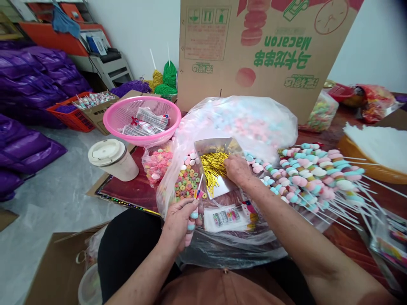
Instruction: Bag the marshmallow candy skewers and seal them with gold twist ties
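The scene is viewed from a single head-worn camera, set above the lap at the near edge of the counter. It is pointed forward and down; the hands are seen close, with floor taken in past the left edge and wall behind.

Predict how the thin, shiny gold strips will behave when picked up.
The thin, shiny gold strips are probably light, being so narrow. They seem fairly stiff, since many stick out straight. Lying loosely crisscrossed, several may come up together.
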The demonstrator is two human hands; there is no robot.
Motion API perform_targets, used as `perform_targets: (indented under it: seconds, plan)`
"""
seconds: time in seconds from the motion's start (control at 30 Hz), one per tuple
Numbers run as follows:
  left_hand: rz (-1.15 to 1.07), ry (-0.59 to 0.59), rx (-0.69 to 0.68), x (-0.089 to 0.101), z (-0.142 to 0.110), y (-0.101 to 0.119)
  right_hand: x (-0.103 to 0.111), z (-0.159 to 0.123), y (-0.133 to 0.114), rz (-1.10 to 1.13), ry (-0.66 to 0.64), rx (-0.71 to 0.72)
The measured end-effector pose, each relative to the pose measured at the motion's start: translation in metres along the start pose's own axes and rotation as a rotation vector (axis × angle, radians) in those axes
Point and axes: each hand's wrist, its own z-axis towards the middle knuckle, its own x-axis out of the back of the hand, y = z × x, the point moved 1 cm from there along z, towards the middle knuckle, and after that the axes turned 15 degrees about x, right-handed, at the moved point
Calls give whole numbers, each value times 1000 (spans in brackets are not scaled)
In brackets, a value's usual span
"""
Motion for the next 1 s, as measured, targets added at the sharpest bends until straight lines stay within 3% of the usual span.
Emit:
perform_targets:
  seconds: [0.13, 0.27, 0.33, 0.47, 0.67, 0.83, 0.9, 1.0]
  plan:
    - [-38, -11, -12, -7, 2, 6, 20, -47, -19, 42, 66, 25]
    - [8, -57, -26, -26, 2, 1, 22, -101, -70, 710, 105, 15]
    - [50, -80, -39, -36, -2, -3, 15, -115, -90, 900, 137, -47]
    - [182, -137, -77, -44, -13, -11, 2, -120, -97, 948, 202, -146]
    - [457, -259, -182, -34, -20, -20, 1, -125, -93, 856, 270, -159]
    - [246, -333, -133, -32, -15, -23, 0, -137, -98, 932, 379, -230]
    - [176, -431, -27, -33, -15, -22, 4, -141, -96, 996, 348, -175]
    - [142, -587, 213, -32, -14, -21, 20, -145, -90, 945, 227, 175]
